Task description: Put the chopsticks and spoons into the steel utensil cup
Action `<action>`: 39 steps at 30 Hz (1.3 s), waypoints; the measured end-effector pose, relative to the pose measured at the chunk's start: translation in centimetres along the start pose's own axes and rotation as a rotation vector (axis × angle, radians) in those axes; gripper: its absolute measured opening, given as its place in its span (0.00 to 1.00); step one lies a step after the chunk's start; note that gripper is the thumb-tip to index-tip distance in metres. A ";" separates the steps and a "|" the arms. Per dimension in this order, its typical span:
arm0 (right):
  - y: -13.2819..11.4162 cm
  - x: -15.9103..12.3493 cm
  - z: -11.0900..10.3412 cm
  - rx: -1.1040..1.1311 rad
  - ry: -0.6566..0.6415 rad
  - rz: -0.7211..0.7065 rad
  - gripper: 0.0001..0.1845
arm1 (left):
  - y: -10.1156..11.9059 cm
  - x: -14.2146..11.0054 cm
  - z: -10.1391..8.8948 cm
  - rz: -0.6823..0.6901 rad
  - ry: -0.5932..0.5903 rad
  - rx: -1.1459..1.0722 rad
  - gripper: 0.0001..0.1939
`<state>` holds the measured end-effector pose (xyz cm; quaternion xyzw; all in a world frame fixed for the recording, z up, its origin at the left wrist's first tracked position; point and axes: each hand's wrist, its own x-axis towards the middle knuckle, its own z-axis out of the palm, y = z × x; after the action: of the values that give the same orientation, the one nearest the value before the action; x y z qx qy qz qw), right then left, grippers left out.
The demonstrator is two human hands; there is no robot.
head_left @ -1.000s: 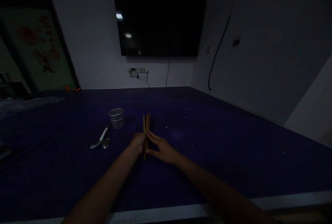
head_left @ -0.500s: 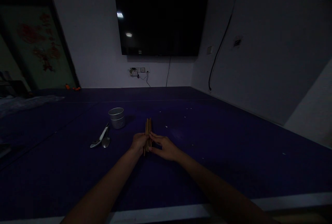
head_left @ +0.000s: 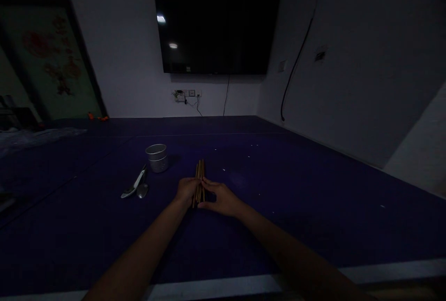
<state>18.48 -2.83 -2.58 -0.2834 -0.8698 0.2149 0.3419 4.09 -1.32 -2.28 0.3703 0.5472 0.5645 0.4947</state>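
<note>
A bundle of several brown chopsticks (head_left: 200, 169) points away from me, just above or on the dark blue surface; I cannot tell which. My left hand (head_left: 186, 190) is closed around its left side, with the fingers mostly hidden. From the right, my right hand (head_left: 221, 199) has its fingertips against the middle of the bundle and its thumb by the near ends. Beyond my left hand stands a metal cup (head_left: 157, 158). In front of the cup lie a metal spoon (head_left: 142, 191) and a white-handled utensil (head_left: 134, 187), whose kind is hard to make out.
The blue tabletop (head_left: 296, 189) stretches to the walls, with small white scraps scattered on it. Clear plastic sheeting (head_left: 38, 138) lies at the far left. A large dark television (head_left: 219, 31) hangs on the back wall, and a black cable (head_left: 296, 64) runs down the right wall.
My right thumb has slid slightly left and nearer to me, toward the near ends of the chopsticks. The chopsticks have shifted a little within my hands. The cup and utensils stay put.
</note>
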 end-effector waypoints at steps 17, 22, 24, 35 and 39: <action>-0.5 -0.3 -0.2 -0.213 -0.078 -0.001 0.34 | -0.3 1.4 -1.2 0.219 -0.024 0.537 0.12; -0.4 -0.2 0.1 -0.269 -0.100 -0.025 0.34 | 0.1 1.9 -1.7 0.246 -0.009 0.699 0.15; -0.5 -0.2 0.2 -0.296 -0.113 -0.019 0.35 | 0.4 2.0 -1.8 0.250 -0.006 0.768 0.15; -0.7 -0.1 0.2 -0.347 -0.165 -0.036 0.34 | 1.2 1.8 -1.5 0.338 -0.022 1.005 0.17; -0.9 -0.1 0.0 -0.355 -0.174 -0.043 0.33 | 1.6 1.2 -1.5 0.336 -0.018 1.117 0.18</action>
<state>18.20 -3.56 -2.08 -0.3009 -0.9263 0.0743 0.2144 2.16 -0.39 -1.06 0.6616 0.6916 0.2579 0.1325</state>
